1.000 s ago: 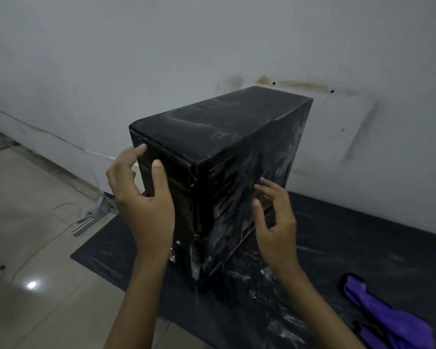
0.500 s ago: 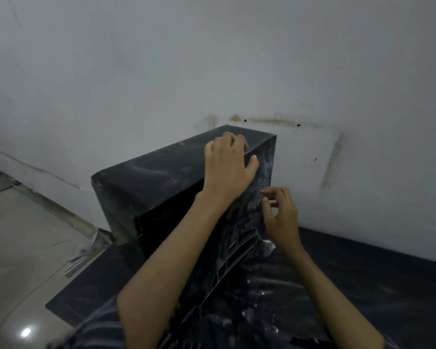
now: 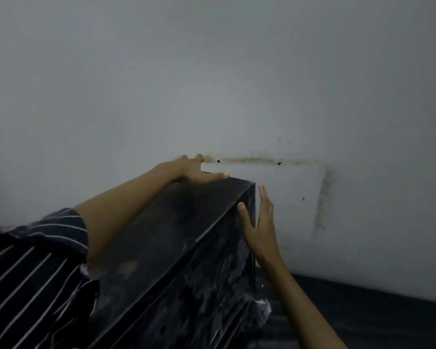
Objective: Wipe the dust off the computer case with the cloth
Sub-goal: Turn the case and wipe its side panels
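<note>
The black computer case (image 3: pixel 176 248) is seen standing on the dark mat (image 3: pixel 363 321), close to the grey wall (image 3: pixel 212 84), its long top face running away from the camera towards that wall. Pale dust smears are visible across its top and down its right side panel. At the far end of the top, the left hand (image 3: pixel 196 170) is laid flat, fingers stretched out and reaching over the far edge, thumb lying along the top surface; nothing is gripped by it. At the far right corner, the right hand (image 3: pixel 258 222) is held upright with straight fingers, the thumb set against the side panel and the fingers extending past the rear edge; whether the fingers wrap behind the case cannot be told. A striped sleeve (image 3: pixel 48 248) is seen at the lower left, leaning over the near end of the case. On the wall just beyond the case, a brownish stain line (image 3: pixel 252 161) is marked, with a darker vertical streak (image 3: pixel 322 197) to its right.
</note>
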